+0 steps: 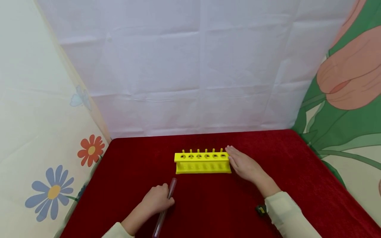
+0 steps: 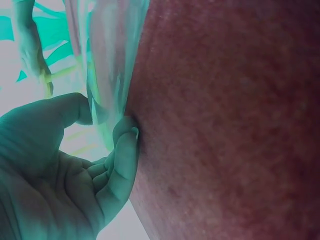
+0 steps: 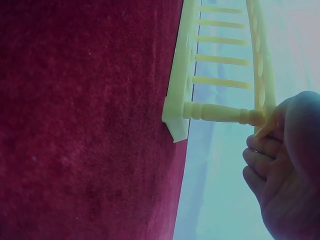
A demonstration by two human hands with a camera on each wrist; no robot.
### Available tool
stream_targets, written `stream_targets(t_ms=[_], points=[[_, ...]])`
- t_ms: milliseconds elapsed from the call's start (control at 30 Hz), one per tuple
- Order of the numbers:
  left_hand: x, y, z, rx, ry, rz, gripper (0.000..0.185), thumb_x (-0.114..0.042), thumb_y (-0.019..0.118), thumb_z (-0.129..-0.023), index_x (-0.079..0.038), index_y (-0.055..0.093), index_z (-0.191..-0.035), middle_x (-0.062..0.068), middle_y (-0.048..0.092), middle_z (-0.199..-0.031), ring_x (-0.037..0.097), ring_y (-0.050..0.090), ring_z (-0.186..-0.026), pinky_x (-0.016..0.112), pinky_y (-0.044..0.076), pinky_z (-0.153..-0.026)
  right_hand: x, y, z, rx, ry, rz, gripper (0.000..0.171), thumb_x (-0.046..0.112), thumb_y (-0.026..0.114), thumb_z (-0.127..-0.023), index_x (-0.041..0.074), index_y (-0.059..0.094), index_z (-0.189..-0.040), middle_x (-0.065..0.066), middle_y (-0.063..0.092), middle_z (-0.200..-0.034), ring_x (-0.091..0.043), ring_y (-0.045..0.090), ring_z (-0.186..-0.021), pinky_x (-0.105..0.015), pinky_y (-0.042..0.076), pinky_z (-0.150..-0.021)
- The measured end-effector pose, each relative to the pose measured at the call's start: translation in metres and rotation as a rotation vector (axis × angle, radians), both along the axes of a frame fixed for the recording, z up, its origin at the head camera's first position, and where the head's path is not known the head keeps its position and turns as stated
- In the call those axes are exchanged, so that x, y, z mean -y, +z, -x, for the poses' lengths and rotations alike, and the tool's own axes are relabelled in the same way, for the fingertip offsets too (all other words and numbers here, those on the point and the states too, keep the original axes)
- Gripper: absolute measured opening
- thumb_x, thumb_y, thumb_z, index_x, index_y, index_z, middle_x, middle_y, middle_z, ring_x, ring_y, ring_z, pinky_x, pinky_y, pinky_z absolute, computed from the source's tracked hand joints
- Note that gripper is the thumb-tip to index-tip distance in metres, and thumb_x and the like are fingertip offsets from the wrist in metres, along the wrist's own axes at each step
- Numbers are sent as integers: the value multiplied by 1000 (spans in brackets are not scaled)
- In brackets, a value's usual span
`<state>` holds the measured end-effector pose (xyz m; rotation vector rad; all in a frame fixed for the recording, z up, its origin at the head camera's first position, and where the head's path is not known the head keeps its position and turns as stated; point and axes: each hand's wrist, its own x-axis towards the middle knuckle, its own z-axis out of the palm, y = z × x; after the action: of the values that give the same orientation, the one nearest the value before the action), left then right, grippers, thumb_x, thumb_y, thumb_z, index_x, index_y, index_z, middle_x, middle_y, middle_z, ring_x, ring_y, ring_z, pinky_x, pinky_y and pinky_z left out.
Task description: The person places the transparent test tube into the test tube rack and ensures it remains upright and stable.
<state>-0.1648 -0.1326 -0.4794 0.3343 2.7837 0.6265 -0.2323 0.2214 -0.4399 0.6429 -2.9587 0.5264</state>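
At the frame's lower centre, the clear tube [image 1: 172, 187], pinched by the left hand [image 1: 156, 199], might slip if that grip loosens, while the yellow rack [image 1: 202, 161] above could slide if the right hand [image 1: 245, 167], fingers straight against its end, pushes.

Desk [image 1: 134, 158]: deep red, velvety
Back sheet [image 1: 190, 72]: whitish, visibly creased
Left drape [image 1: 26, 109]: blue flower [image 1: 54, 191], red flower [image 1: 91, 150], faint butterfly [image 1: 79, 99]
Right drape [image 1: 355, 181]: pink tulip [image 1: 354, 62], green leaves [image 1: 348, 122]
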Motion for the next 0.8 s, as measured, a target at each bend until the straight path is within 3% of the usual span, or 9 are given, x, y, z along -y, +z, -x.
stream_targets(t_ms=[367,533,800], points=[[3,11,2,66,39,-39,17,-21,65,-82,-8,54,-84,5,54,-66,16,53,-53,30,44,-48,0,0,-1,4,-8,-3,49,17,41,-108,-5,39,-151,-23,40,-156,-39,35,-146,-55,32,-116],[7,18,3,46,17,-91,13,-18,64,-82,-9,54,-86,3,55,-67,15,52,-54,29,44,-49,0,1,-1,15,-16,-10,49,18,40,-108,-5,38,-152,-23,39,-157,-39,34,-147,-55,31,-117],[8,33,6,102,-2,-183,14,-16,64,-88,-8,55,-96,3,57,-69,13,53,-55,28,44,-48,0,1,0,13,-16,-21,49,18,38,-108,-5,38,-152,-23,38,-157,-40,34,-147,-55,30,-117]])
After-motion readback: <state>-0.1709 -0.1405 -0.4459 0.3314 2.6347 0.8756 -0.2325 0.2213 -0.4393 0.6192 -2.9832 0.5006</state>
